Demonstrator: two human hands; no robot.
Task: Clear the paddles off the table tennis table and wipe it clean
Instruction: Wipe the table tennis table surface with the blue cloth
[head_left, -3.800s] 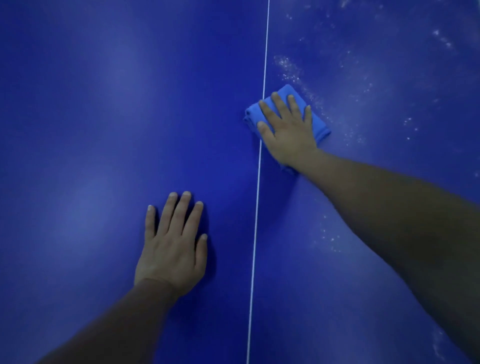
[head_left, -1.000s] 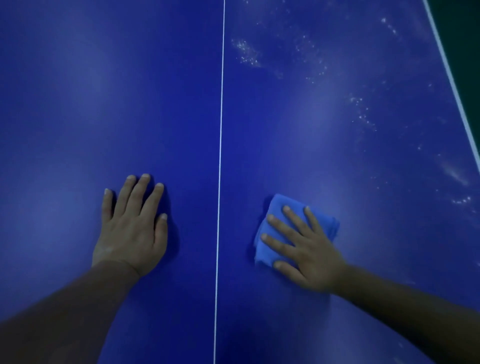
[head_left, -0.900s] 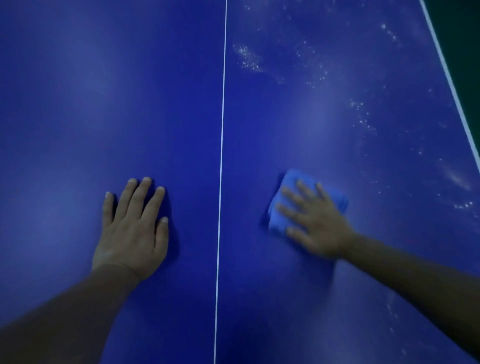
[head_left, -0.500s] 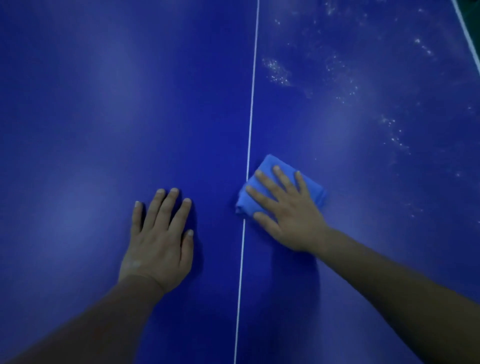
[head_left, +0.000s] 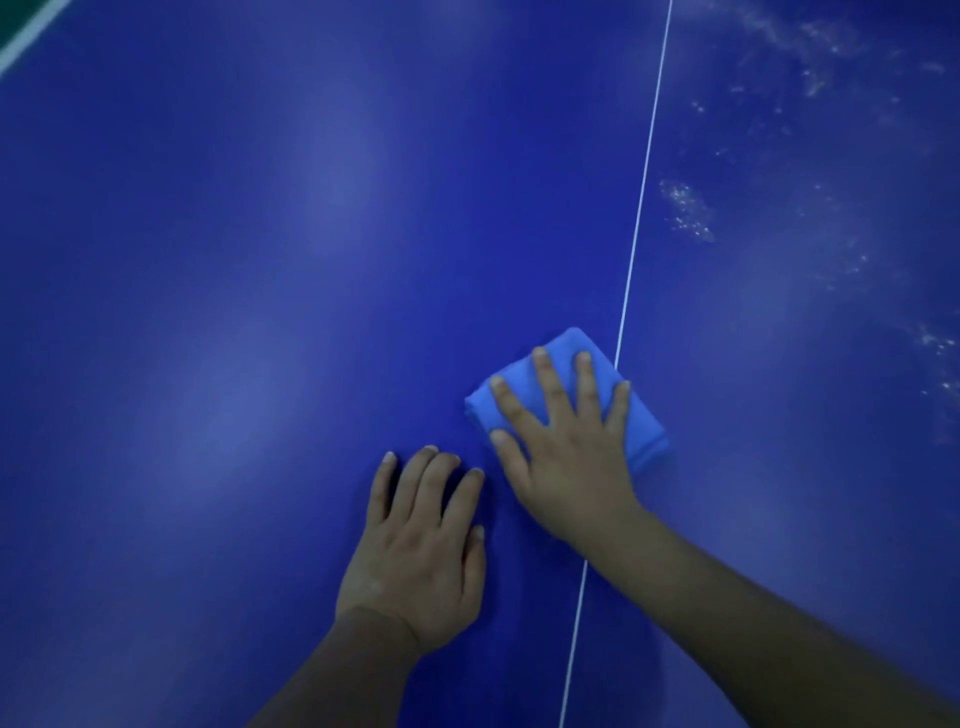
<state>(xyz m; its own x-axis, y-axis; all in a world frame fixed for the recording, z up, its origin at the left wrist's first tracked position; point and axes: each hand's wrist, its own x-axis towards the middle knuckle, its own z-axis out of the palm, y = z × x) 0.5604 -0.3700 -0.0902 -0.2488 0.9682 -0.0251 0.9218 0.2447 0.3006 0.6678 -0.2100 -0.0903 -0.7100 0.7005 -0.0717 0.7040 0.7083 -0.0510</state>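
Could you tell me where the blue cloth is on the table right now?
In the head view, the folded blue cloth lies flat under the right hand, straddling the white centre line, just ahead of the left hand.

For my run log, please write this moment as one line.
step: wiping | right hand: flat on cloth, across centre line | left hand: flat on table | white specks: right half | paddles: none seen
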